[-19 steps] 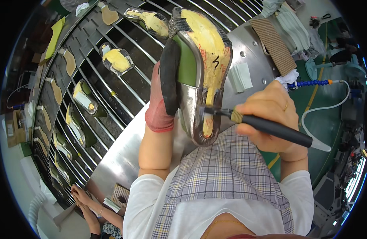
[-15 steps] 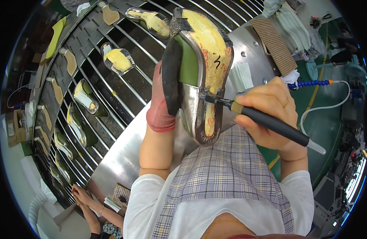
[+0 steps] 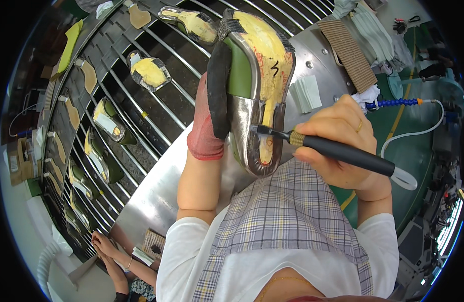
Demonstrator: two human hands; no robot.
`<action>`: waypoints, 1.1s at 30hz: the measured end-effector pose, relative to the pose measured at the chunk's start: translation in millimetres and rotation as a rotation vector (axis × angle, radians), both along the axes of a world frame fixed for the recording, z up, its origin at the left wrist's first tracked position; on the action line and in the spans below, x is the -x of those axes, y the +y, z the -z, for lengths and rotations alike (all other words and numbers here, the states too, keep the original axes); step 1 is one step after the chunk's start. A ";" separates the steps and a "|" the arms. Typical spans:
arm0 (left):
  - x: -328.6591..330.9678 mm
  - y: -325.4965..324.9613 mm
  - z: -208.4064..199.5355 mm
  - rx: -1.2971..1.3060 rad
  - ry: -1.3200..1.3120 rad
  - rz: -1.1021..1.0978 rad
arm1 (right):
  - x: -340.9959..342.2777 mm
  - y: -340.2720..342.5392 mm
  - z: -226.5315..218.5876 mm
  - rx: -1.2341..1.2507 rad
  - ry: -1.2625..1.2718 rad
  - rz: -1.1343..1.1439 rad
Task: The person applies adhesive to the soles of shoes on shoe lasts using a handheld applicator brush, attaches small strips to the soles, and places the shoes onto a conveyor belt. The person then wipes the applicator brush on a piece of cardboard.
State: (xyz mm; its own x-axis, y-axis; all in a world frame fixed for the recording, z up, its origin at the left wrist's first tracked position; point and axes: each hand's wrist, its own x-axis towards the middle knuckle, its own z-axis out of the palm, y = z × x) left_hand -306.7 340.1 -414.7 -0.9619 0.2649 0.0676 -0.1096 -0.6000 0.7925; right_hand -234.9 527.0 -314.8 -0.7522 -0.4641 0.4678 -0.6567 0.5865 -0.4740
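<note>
In my left hand point(image 3: 210, 113), which wears a red and black glove, I hold a shoe point(image 3: 239, 75) on its last with the bottom turned up. The upper is green and metallic silver-brown, and its yellow bottom carries red and black marks. The gloved fingertips are partly hidden at the shoe's side. A brush point(image 3: 342, 152) with a black handle, brass-coloured collar and pale tube at its back end is gripped in my bare right hand point(image 3: 342, 138). Its dark flat tip touches the silver-brown margin towards the shoe's narrow end.
Left of me, a rack of metal bars point(image 3: 156, 100) carries several similar shoes and tan insoles. A metal ledge point(image 3: 156, 186) borders it. Folded pale cloths point(image 3: 306, 94) and a corrugated board point(image 3: 348, 58) lie on the right. Another person's hands point(image 3: 105, 246) are at the lower left.
The brush tip has moved slightly down along the shoe's margin towards its narrow end. The shoe has shifted a little upward, and the tube behind the handle now bends more.
</note>
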 end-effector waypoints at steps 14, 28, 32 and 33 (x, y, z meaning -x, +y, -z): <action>-4.2 3.3 -3.2 -0.035 0.043 0.094 | 13.5 -4.2 -26.1 0.081 -0.565 -0.169; -17.1 21.5 -4.8 -0.382 -0.219 0.354 | 51.2 -35.2 -67.9 -0.678 -0.498 -0.444; -18.9 24.7 -3.0 -0.403 -0.223 0.369 | 57.1 -29.2 -81.8 -0.830 -0.432 -0.492; -18.4 25.2 -2.6 -0.413 -0.223 0.370 | 57.0 -29.6 -80.7 -0.790 -0.337 -0.437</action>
State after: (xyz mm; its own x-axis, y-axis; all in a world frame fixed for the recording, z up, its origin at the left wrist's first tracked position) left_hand -288.3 365.3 -412.1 -0.8136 0.5798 0.0437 -0.5067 -0.7439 0.4357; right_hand -291.9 497.4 -234.1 -0.4760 -0.8234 -0.3090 -0.7945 0.5533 -0.2505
